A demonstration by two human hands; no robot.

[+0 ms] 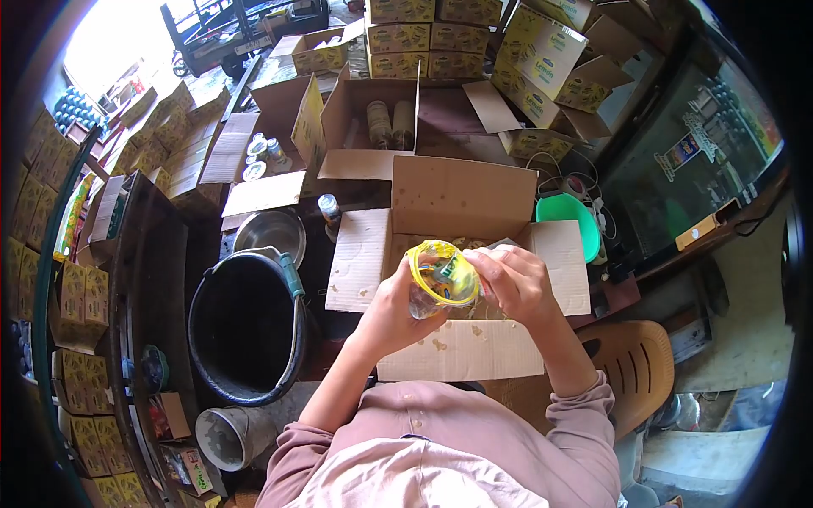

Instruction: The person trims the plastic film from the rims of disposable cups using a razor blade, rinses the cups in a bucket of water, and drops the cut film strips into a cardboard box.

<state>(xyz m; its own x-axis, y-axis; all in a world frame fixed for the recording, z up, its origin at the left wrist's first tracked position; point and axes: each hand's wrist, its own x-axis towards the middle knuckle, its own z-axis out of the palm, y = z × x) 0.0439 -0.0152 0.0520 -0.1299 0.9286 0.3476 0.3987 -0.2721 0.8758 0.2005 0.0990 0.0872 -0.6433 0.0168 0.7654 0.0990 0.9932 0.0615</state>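
Note:
My left hand (389,305) is wrapped round a clear plastic cup (444,278), which is tilted so that its top faces me. The cup has a yellow rim and a yellow-and-green printed film over its top. At the cup's right edge, the thumb and fingers of my right hand (518,284) are pinched together on the rim; exactly what part they grip is partly hidden. Below both hands lies an open cardboard box (461,351) with its flaps spread out. The hands and cup hide much of its inside.
A black bucket (246,330) stands left, with a metal bowl (271,239) behind it and a smaller grey bucket (233,436) nearer. A green basin (566,222) and a brown plastic chair (631,364) are at right. More open boxes (368,165) lie ahead, before stacked yellow cartons (432,38).

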